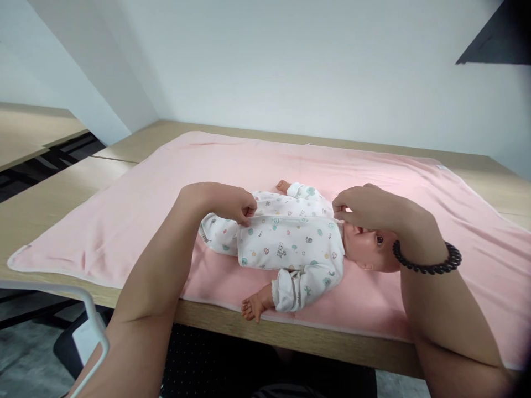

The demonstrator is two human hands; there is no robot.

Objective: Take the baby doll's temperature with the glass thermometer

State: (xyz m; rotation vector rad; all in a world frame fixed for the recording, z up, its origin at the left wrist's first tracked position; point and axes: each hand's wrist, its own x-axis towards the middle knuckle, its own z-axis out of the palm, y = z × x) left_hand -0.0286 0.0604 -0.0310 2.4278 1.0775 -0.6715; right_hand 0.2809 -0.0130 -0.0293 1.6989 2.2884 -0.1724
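A baby doll (371, 249) lies on its back on a pink blanket (136, 226), head to the right and one arm stretched toward me. It wears a white printed baby top (286, 243) with a front edge running lengthwise down the middle. My left hand (232, 204) pinches that edge at the bottom hem, near the doll's legs. At the neck end, my right hand (360, 205) is closed on the top's collar edge, its fingertips partly hidden. That hand and wrist cover part of the doll's face. A black coiled band circles my right wrist.
The blanket covers much of a wooden table (265, 330), whose front edge runs just below the doll's near hand. Behind stands a white wall (290, 72). A white curved metal frame (97, 326) is at the lower left, and another table (37, 130) farther left.
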